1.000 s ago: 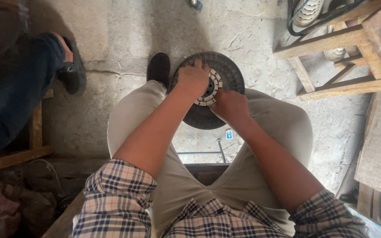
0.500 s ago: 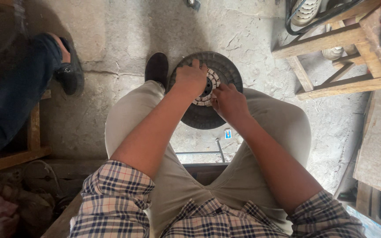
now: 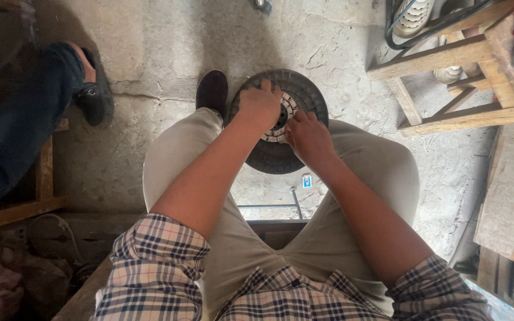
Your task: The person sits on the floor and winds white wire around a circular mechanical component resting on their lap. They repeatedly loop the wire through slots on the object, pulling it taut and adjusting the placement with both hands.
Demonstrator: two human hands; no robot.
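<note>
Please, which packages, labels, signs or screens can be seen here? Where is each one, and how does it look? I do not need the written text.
Small box: lies on the concrete floor between the person's knees, just below the dark round disc; a little upright rectangle, blue with a white patch in the middle. Too small to tell more.
No other package, sign or screen shows.
</note>
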